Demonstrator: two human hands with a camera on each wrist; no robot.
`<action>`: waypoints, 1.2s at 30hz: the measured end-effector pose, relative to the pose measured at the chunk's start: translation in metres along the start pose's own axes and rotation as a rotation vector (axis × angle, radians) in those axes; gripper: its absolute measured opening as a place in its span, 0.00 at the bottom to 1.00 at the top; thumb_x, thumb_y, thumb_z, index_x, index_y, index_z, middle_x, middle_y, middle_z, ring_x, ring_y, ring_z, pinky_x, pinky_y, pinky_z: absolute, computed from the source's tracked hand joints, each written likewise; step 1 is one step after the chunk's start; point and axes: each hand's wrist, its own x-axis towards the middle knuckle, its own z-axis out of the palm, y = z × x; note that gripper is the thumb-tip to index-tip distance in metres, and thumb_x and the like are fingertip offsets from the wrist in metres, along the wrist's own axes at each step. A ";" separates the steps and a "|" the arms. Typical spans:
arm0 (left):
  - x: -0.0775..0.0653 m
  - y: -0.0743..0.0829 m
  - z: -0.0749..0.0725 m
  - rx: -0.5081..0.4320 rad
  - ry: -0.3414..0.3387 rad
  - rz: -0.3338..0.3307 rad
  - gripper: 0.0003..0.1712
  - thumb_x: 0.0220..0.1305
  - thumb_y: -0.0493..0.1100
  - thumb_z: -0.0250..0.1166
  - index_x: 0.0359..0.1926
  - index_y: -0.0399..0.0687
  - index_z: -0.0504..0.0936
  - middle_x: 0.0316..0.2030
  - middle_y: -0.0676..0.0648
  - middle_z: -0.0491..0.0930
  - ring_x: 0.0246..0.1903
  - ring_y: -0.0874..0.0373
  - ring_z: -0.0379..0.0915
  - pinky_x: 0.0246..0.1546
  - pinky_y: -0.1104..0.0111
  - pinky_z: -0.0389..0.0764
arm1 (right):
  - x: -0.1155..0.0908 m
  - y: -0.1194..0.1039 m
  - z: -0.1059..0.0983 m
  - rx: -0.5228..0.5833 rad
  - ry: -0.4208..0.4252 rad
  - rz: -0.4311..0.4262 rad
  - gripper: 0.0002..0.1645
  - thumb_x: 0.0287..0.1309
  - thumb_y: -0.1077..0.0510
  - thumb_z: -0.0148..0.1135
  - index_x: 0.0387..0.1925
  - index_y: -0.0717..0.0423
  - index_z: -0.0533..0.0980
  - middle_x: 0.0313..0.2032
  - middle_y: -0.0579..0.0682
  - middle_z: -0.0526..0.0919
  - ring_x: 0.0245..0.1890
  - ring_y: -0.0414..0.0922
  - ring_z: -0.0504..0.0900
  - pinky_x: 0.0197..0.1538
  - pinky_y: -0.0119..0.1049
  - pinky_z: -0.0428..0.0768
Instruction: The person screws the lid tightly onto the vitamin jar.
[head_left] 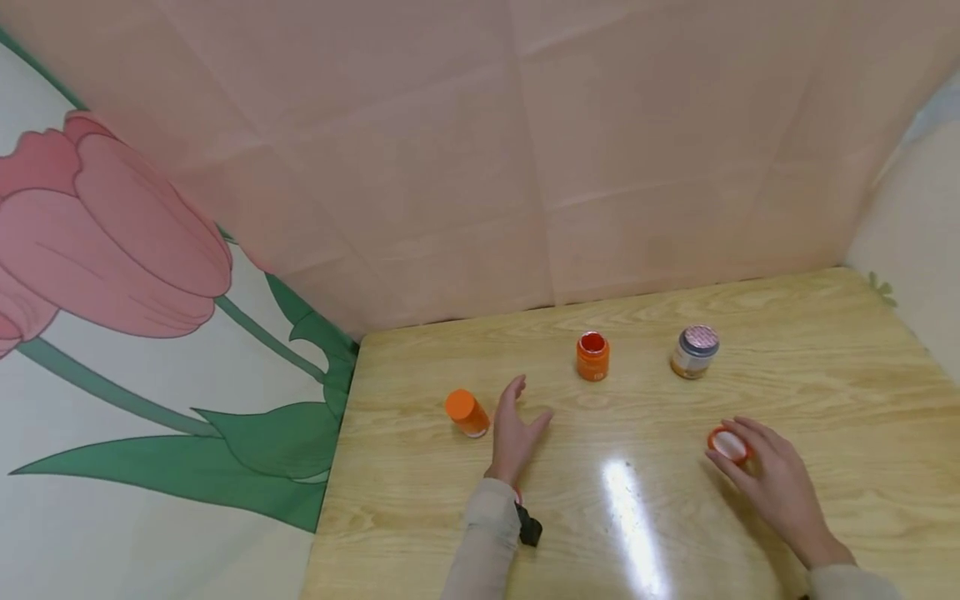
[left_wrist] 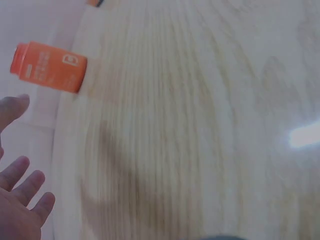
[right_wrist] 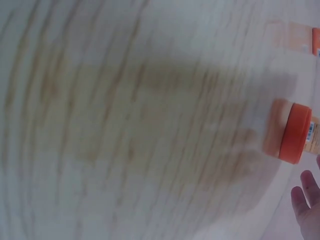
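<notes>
My left hand (head_left: pixel 517 437) hovers with thumb and fingers spread, holding nothing, just right of an orange-capped bottle (head_left: pixel 467 413). The left wrist view shows its fingers (left_wrist: pixel 42 205) near an open orange jar (left_wrist: pixel 52 67). In the head view that orange jar (head_left: pixel 592 358) stands uncapped toward the back. My right hand (head_left: pixel 776 479) curves over an orange lid (head_left: pixel 730 447) whose white inside faces up. In the right wrist view the lid (right_wrist: pixel 295 133) lies on the table, with loosely spread fingers (right_wrist: pixel 300 202) beside it; the thumb is out of that view.
A grey-necked jar (head_left: pixel 695 352) with a silvery-pink sealed top stands at the back right. A small red-rimmed item (head_left: pixel 517 496) is mostly hidden by the left wrist. The wood-patterned table (head_left: pixel 390 517) meets a pink cloth (head_left: pixel 450 208) behind and a tulip-printed wall panel (head_left: pixel 135 375) at left.
</notes>
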 end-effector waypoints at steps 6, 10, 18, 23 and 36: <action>0.011 0.007 0.009 -0.007 -0.037 -0.062 0.41 0.58 0.40 0.73 0.71 0.49 0.66 0.66 0.44 0.72 0.66 0.48 0.68 0.66 0.52 0.70 | -0.001 0.009 -0.002 -0.003 -0.060 0.051 0.31 0.44 0.61 0.78 0.52 0.66 0.78 0.54 0.71 0.77 0.51 0.70 0.72 0.56 0.68 0.64; 0.019 0.012 0.015 -0.012 -0.039 -0.060 0.42 0.57 0.40 0.74 0.70 0.51 0.66 0.66 0.44 0.72 0.66 0.49 0.68 0.67 0.53 0.70 | 0.000 0.013 -0.004 -0.014 -0.108 0.098 0.32 0.49 0.57 0.76 0.55 0.66 0.76 0.55 0.72 0.75 0.53 0.71 0.70 0.56 0.70 0.62; 0.030 0.021 0.028 0.001 -0.075 -0.076 0.42 0.58 0.41 0.73 0.71 0.53 0.65 0.66 0.45 0.72 0.66 0.48 0.68 0.66 0.51 0.70 | -0.003 0.017 -0.006 -0.021 -0.144 0.148 0.36 0.53 0.53 0.74 0.58 0.67 0.73 0.57 0.74 0.73 0.54 0.74 0.69 0.56 0.72 0.61; 0.035 0.026 0.035 0.017 -0.084 -0.055 0.42 0.58 0.42 0.73 0.71 0.54 0.65 0.66 0.47 0.72 0.65 0.49 0.68 0.66 0.53 0.71 | -0.006 0.020 -0.003 -0.026 -0.099 0.109 0.39 0.48 0.53 0.77 0.58 0.68 0.73 0.54 0.73 0.76 0.52 0.71 0.71 0.55 0.69 0.63; 0.049 0.033 0.059 -0.017 -0.106 -0.072 0.43 0.56 0.42 0.74 0.71 0.50 0.65 0.65 0.43 0.73 0.65 0.47 0.68 0.66 0.53 0.71 | -0.008 0.020 -0.003 -0.039 -0.114 0.136 0.43 0.42 0.51 0.80 0.58 0.67 0.74 0.54 0.71 0.77 0.52 0.69 0.72 0.53 0.66 0.65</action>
